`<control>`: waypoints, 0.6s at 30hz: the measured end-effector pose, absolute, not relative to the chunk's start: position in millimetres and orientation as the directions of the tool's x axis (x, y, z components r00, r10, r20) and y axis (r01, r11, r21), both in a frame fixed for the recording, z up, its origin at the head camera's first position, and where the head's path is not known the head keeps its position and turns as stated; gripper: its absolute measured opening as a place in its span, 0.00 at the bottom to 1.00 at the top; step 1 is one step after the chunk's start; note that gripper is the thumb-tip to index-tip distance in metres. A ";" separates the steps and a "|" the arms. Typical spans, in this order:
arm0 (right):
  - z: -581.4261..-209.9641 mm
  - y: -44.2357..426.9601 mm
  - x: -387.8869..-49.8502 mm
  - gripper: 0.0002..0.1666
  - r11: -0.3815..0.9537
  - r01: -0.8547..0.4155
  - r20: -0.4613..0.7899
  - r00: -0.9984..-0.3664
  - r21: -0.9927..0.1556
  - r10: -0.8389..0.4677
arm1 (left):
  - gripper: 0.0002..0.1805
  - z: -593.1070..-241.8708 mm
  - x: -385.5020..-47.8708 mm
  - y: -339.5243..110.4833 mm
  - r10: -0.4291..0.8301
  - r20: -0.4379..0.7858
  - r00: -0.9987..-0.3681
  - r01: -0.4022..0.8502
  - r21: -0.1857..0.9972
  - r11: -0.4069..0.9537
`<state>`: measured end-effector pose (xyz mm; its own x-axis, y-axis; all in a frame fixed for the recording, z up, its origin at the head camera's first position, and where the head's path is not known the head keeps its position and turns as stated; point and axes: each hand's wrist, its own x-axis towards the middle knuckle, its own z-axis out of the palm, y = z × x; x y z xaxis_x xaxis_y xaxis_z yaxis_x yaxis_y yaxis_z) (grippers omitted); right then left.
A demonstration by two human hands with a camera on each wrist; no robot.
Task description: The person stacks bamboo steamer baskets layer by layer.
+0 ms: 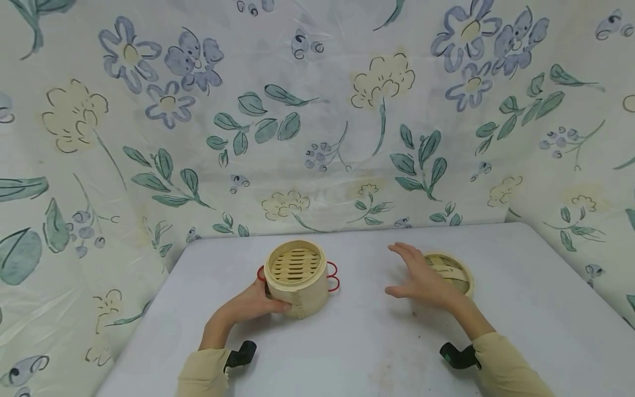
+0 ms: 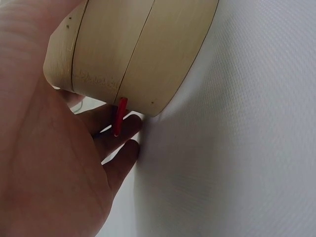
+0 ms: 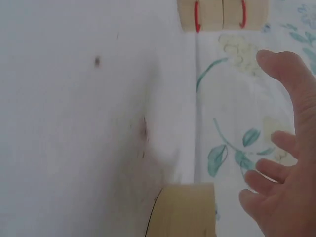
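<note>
A round bamboo steamer [image 1: 302,295] with a slatted inner floor and red side handles [image 1: 333,283] stands left of the middle of the table. My left hand [image 1: 250,303] holds its left side, the thumb across the front and the other fingers reaching behind. From the left wrist view, those fingers [image 2: 121,160] pass beside a red handle [image 2: 120,116] low on the stacked tiers. My right hand [image 1: 426,284] is spread, fingers apart, holding nothing. Partly behind it lies the woven bamboo lid [image 1: 465,275] with a flat strip across its top.
The white table [image 1: 357,342] has a few small dark specks and a faint brownish stain [image 1: 389,366] near the front. Floral-patterned sheeting [image 1: 327,127] hangs behind the table and along both sides. Each wrist carries a black camera mount [image 1: 241,354].
</note>
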<state>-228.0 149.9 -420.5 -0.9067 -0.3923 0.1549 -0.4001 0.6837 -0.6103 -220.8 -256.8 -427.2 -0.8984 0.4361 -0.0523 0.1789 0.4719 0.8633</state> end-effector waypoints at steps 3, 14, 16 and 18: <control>-422.5 162.5 -226.9 0.53 0.690 -0.395 0.161 -0.911 -0.607 -0.380 | 0.59 -427.7 -221.0 -256.7 0.423 -0.068 -0.903 0.164 0.858 0.487; -430.3 202.7 -224.0 0.50 0.694 -0.447 0.250 -0.894 -0.565 -0.372 | 0.60 -429.6 -221.7 -255.4 0.417 -0.066 -0.907 0.165 0.853 0.495; -431.1 209.0 -223.9 0.50 0.693 -0.446 0.254 -0.894 -0.566 -0.369 | 0.60 -429.0 -222.0 -255.3 0.419 -0.063 -0.906 0.167 0.855 0.490; -432.2 215.3 -223.2 0.50 0.703 -0.432 0.241 -0.901 -0.566 -0.359 | 0.59 -428.3 -222.3 -255.2 0.423 -0.060 -0.904 0.171 0.856 0.488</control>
